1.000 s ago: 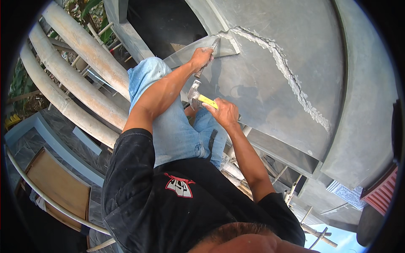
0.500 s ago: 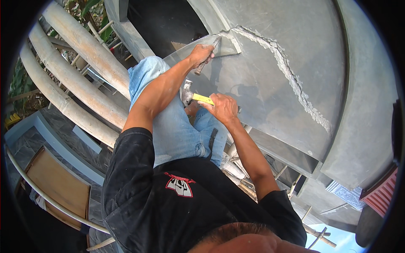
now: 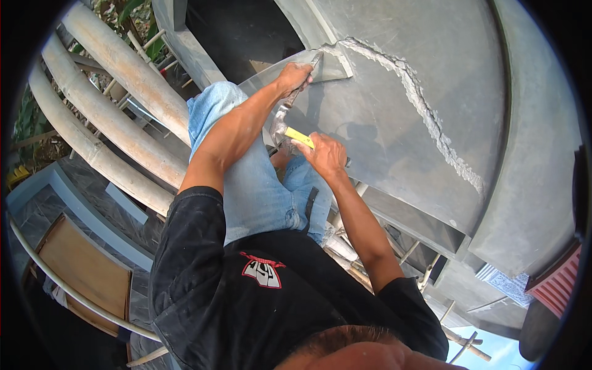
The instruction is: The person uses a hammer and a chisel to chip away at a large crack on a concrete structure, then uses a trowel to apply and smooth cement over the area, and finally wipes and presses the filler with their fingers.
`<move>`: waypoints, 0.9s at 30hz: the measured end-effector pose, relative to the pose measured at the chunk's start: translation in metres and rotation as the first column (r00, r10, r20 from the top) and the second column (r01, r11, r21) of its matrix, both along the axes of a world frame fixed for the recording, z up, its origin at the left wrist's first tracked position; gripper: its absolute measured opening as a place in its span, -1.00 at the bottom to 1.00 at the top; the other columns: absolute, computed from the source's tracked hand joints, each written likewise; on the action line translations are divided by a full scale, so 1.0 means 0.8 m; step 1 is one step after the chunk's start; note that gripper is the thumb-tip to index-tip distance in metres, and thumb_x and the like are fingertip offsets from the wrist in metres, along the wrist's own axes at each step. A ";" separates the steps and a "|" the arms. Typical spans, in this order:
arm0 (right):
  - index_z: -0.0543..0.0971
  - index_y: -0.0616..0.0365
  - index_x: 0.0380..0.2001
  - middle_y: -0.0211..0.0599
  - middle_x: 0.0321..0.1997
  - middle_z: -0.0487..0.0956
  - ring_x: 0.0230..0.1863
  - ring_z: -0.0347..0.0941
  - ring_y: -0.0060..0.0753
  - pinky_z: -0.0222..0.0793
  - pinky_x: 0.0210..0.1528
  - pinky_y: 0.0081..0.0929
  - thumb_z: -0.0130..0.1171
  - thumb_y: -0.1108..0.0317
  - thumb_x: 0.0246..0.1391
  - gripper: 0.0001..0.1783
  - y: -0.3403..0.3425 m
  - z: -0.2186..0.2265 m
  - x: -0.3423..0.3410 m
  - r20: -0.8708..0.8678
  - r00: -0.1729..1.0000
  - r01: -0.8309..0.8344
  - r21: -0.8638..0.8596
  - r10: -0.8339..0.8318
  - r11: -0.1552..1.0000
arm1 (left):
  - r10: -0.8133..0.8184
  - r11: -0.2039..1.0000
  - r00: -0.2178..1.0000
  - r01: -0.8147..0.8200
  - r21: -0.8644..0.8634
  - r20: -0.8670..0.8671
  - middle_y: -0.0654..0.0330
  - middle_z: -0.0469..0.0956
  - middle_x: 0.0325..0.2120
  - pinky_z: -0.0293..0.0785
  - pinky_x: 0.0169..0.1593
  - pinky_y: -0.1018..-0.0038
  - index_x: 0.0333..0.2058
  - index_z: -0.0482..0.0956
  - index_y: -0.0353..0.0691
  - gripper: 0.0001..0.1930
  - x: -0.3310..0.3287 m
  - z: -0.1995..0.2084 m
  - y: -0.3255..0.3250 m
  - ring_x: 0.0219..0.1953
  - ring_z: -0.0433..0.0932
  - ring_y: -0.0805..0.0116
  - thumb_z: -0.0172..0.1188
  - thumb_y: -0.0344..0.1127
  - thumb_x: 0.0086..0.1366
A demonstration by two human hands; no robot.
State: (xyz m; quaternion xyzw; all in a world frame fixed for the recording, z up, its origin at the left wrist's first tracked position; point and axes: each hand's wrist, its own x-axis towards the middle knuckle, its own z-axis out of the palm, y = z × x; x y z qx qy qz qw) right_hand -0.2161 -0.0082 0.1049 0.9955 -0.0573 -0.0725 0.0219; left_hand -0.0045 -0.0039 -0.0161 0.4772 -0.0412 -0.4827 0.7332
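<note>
My left hand (image 3: 294, 79) is closed around a metal chisel (image 3: 291, 98). Its tip rests against the grey plastered wall (image 3: 394, 160), by the upper end of a rough, pale groove (image 3: 424, 110) chipped in a long curve. My right hand (image 3: 327, 154) grips a hammer (image 3: 298, 137) by its yellow handle. The hammer's head is right at the chisel's near end, touching it or nearly so. Dark smudges of shadow fall on the wall to the right of my hands.
Thick bamboo poles (image 3: 123, 74) run along the left. A dark opening (image 3: 240, 31) lies above my left hand. My jeans-clad knee (image 3: 216, 102) is bent beside the wall. A brown panel (image 3: 86, 271) stands lower left; a red striped thing (image 3: 558, 280) is at the far right.
My right hand has swung the hammer slightly up, bringing its head to the chisel's near end. My left hand and the chisel have barely shifted.
</note>
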 end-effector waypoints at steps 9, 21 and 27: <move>0.50 0.15 -0.58 -0.18 -0.59 0.53 -0.52 0.51 -0.09 0.38 -0.49 -0.21 0.17 -0.21 -0.02 -0.44 -0.008 -0.006 0.004 0.004 0.983 0.183 0.006 -0.183 0.983 | 0.085 0.996 0.996 -0.085 -0.016 0.032 0.26 0.42 -0.71 0.24 -0.66 0.50 -0.58 0.49 -0.26 -0.71 -0.004 0.011 -0.007 -0.74 0.32 0.50 0.05 -0.22 0.25; 0.51 0.16 -0.59 -0.19 -0.61 0.53 -0.58 0.50 -0.12 0.38 -0.52 -0.21 0.20 -0.20 -0.04 -0.44 0.002 0.009 -0.017 -0.029 0.991 0.134 0.055 -0.132 0.990 | 0.018 1.000 1.000 -0.018 0.008 0.009 0.28 0.43 -0.64 0.22 -0.65 0.54 -0.47 0.50 -0.23 -0.76 -0.012 0.016 0.007 -0.70 0.33 0.53 0.11 -0.19 0.28; 0.51 0.16 -0.62 -0.21 -0.63 0.52 -0.60 0.49 -0.14 0.38 -0.54 -0.24 0.23 -0.17 -0.05 -0.45 0.005 0.009 -0.013 0.040 0.999 0.001 0.071 -0.003 0.998 | 0.039 0.999 0.999 -0.039 -0.007 0.018 0.24 0.43 -0.69 0.20 -0.69 0.51 -0.54 0.48 -0.26 -0.73 -0.014 0.015 0.004 -0.75 0.31 0.51 0.04 -0.23 0.27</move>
